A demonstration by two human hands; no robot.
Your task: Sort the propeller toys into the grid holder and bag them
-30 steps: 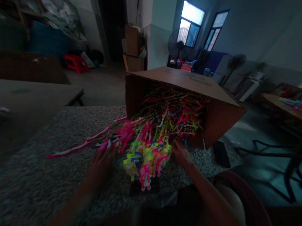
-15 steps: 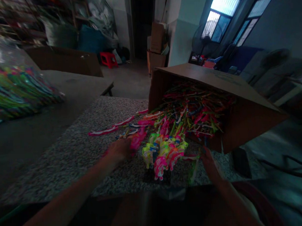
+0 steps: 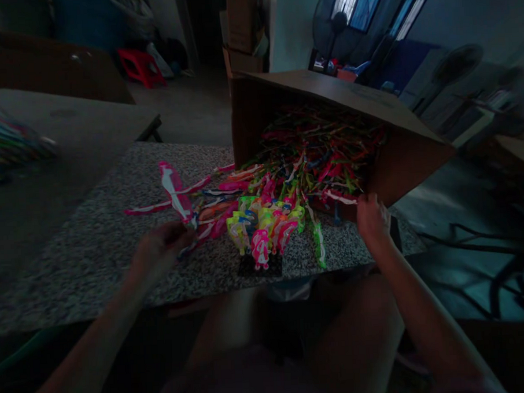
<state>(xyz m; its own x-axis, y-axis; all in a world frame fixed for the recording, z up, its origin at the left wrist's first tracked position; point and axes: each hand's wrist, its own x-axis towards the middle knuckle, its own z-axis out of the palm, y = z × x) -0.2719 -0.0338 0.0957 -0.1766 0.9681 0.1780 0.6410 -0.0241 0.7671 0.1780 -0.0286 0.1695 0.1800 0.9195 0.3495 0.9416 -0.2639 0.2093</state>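
A pink-and-white plastic toy point(image 3: 171, 192) is sticking up out of the person's left hand point(image 3: 160, 250) in the head view, with the fingers clenched around its lower end. Its long axis is running from the grip toward the far left, tilted up off the table, so its flared tip is pointing away from the person. The left hand is clearly nearer to it than the right hand point(image 3: 373, 220), which is working well off to the right at the mouth of a cardboard box point(image 3: 339, 91). That box is lying on its side with its open end facing the person, and a tangle of neon plastic strips point(image 3: 316, 148) is spilling out of it. The right hand's fingers are closing on the end of a red-and-white strip point(image 3: 340, 197) that is stretching left from the tangle. Between the hands, a heap of pink, yellow and green toys point(image 3: 263, 228) is fanning out across a speckled granite tabletop point(image 3: 87, 268), partly over a dark square mat point(image 3: 252, 266). A single green toy point(image 3: 319, 246) is lying apart at the heap's right edge, just left of the right hand. Farther off, a red plastic stool point(image 3: 141, 67) is sitting on the floor, and a pedestal fan point(image 3: 339, 22) is standing near the windows.
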